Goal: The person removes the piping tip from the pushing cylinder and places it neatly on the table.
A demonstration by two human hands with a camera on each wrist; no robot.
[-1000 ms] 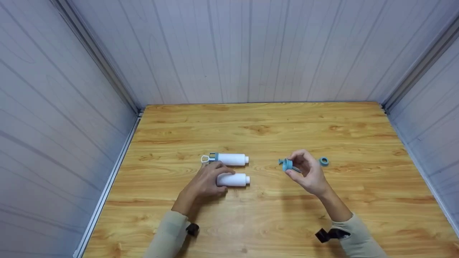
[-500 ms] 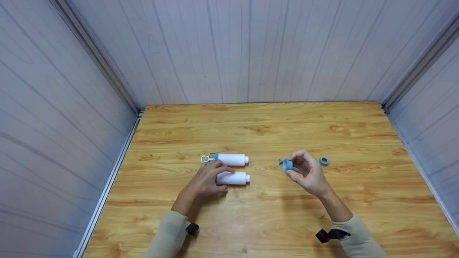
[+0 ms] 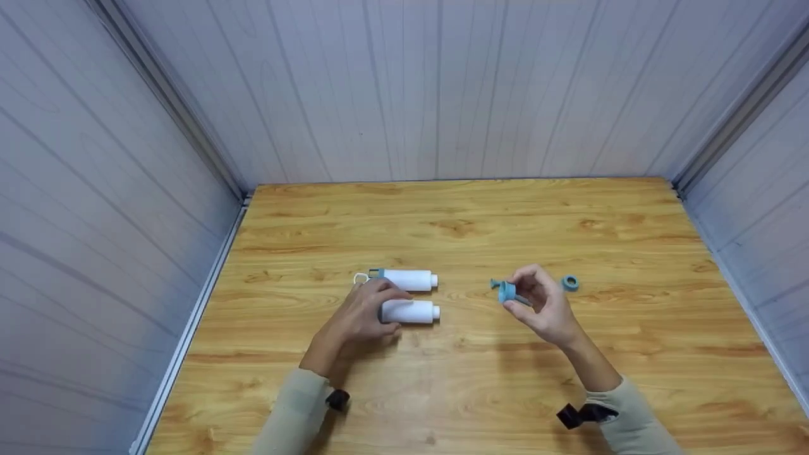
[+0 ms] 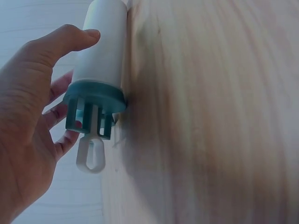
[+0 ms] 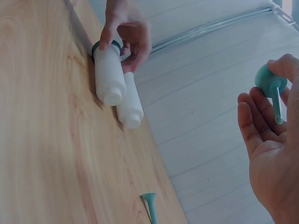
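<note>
My left hand [image 3: 370, 309] grips the nearer of two white cylinders [image 3: 411, 311] that lie side by side on the table. In the left wrist view this cylinder has a teal slotted collar [image 4: 96, 95] and a white loop handle [image 4: 91, 156] at its end. The thumb lies on the white body, with the fingers round the far side. My right hand [image 3: 543, 306] pinches a teal cup-shaped piece [image 3: 507, 291], raised off the table; the right wrist view shows its rounded back and thin stem [image 5: 276, 106]. The farther cylinder [image 3: 407, 280] has a matching collar and handle.
A small teal flared piece [image 5: 149, 198] lies on the table near the right hand. To the right of that hand lies a teal ring [image 3: 570, 283]. Pale panel walls [image 3: 404, 88] bound the wooden table [image 3: 455, 392] at the back and sides.
The left hand and the nearer cylinder have shifted slightly away from me, towards the farther cylinder. My right hand keeps its place with the teal cup-shaped piece.
</note>
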